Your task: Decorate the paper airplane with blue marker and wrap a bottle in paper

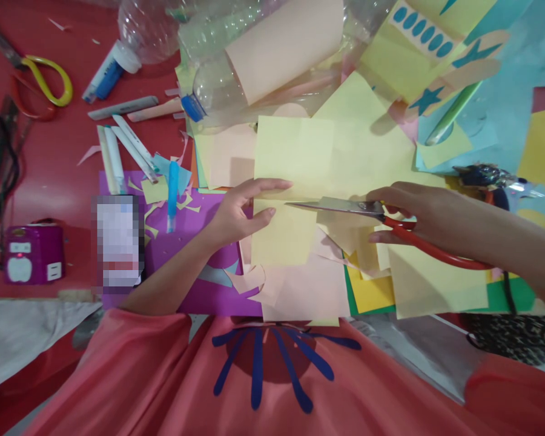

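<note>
My right hand (404, 203) grips red-handled scissors (340, 206), whose blades point left across a pale yellow sheet of paper (293, 148). A slit runs along the blades, with a lower yellow piece (284, 236) below it. My left hand (238, 212) holds the sheet at its left edge, forefinger above the slit and thumb below it. The other left fingers are hidden, seemingly under the paper. Beneath lie pink paper (304, 297) and several yellow pieces.
Plastic bottles (218, 85) and a pink paper roll (286, 48) lie at the back. Markers (134, 145), a blurred phone (118, 242), a purple box (34, 254) and yellow-and-red scissors (49, 82) are on the left. Blue paper shapes (427, 100) lie back right.
</note>
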`<state>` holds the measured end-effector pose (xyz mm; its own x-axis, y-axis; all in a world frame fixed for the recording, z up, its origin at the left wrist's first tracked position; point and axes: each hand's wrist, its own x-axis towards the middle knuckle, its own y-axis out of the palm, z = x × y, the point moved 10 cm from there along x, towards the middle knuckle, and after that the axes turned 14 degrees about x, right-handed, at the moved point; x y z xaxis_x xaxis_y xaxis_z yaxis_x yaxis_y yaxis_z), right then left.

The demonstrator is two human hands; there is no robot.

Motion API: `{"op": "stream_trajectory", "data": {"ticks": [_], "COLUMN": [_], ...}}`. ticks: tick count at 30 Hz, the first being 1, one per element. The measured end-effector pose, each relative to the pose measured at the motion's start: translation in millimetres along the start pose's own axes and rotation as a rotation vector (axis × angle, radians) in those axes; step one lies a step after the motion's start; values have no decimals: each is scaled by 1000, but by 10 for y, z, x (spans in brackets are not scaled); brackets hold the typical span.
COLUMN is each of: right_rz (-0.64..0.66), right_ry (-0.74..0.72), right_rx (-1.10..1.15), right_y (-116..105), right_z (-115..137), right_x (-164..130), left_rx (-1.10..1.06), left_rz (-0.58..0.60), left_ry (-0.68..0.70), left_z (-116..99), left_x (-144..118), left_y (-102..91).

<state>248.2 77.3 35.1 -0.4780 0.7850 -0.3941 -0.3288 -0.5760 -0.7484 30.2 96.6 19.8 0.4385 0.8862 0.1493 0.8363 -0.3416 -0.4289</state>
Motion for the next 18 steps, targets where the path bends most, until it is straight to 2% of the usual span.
{"op": "stream_trajectory", "data": {"ticks": [9, 18], "right_rz": [-6, 45], "right_ry": [-12, 17], "right_rx": [-2, -19], "right_y": [-17, -5], "right_z": [46, 35], "right_x": [7, 22], "left_rx": [-4, -3], "left_rz": [16, 3], "left_ry": [-22, 54], "left_z": [48, -13], "left_x": [-9, -6], "left_y": [19, 5]}}
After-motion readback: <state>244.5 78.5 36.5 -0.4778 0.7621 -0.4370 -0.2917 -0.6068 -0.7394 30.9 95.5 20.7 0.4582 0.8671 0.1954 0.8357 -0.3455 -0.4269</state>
